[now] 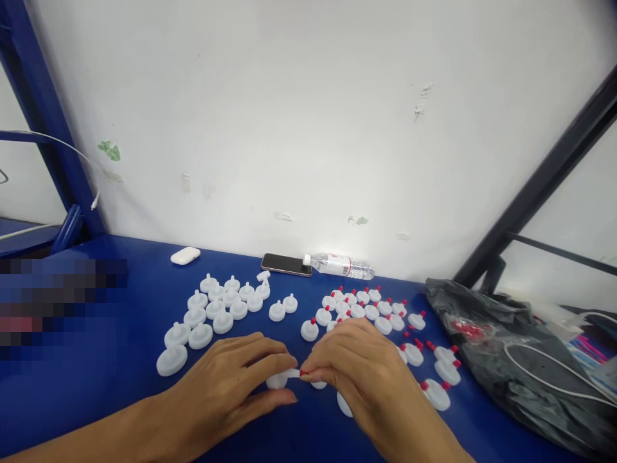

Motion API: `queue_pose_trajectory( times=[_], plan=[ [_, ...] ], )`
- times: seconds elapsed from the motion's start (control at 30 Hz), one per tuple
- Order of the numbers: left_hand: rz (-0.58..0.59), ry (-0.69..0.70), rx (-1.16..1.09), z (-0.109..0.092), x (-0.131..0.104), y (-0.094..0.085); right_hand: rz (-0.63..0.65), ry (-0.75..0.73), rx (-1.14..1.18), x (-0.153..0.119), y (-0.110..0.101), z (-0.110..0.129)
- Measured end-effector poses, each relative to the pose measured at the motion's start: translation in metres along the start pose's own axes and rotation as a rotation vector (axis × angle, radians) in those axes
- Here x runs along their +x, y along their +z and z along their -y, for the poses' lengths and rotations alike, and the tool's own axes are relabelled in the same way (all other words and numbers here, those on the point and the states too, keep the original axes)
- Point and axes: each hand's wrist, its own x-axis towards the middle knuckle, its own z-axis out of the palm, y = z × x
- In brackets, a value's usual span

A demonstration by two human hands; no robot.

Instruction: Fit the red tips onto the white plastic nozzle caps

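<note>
White cap between your hands, red tip at its nozzle.
Low over the blue table (120,399), your left hand (231,382) pinches the round, translucent white cap (276,381), its narrow nozzle pointing right; your right hand (369,363) grips the small red tip (303,373) there, fingers closed, and partly hides the red-tipped caps (383,325) behind it. Plain caps (200,335) stand loosely grouped on your left. Phone (286,264) and bottle (340,265) lie by the wall; a black bag (520,360) crowds the right side.
</note>
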Motion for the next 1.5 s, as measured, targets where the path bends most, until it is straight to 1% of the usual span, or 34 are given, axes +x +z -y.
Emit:
queue_pose_trajectory(
  times=[0.13,0.3,0.43,0.63,0.8,0.97,1.17,1.4,1.5],
  plan=[
    [-0.021,-0.003,-0.011,0.0007,0.0005,-0.0003,0.009,0.027,0.007,-0.0008,-0.0006,0.0005],
    [-0.001,-0.005,-0.001,0.0024,-0.0011,-0.0003,-0.006,0.032,0.042,-0.0005,0.0016,0.0007],
    [-0.006,-0.007,0.03,0.002,-0.0022,-0.0006,-0.009,0.081,0.049,-0.001,0.0016,0.0035],
    [-0.027,0.016,0.082,0.0013,-0.0016,-0.0022,0.014,0.125,0.041,-0.0008,0.0013,0.0056],
    [-0.006,0.01,0.102,0.0011,-0.0026,-0.0031,0.04,0.142,0.034,-0.0014,0.0027,0.0051],
    [-0.016,0.026,0.131,0.0004,-0.002,-0.0026,0.074,0.181,0.028,-0.0025,0.0021,0.0061],
    [0.022,0.018,0.119,0.003,-0.0024,-0.0011,0.115,0.209,0.014,-0.0032,0.0017,0.0056],
    [0.068,0.05,0.277,0.0029,-0.0018,-0.0015,0.144,0.215,-0.017,-0.003,0.0062,0.0064],
    [0.079,0.044,0.238,0.0015,-0.0008,-0.0033,0.153,0.213,-0.031,-0.0026,0.0075,0.0078]
  ],
)
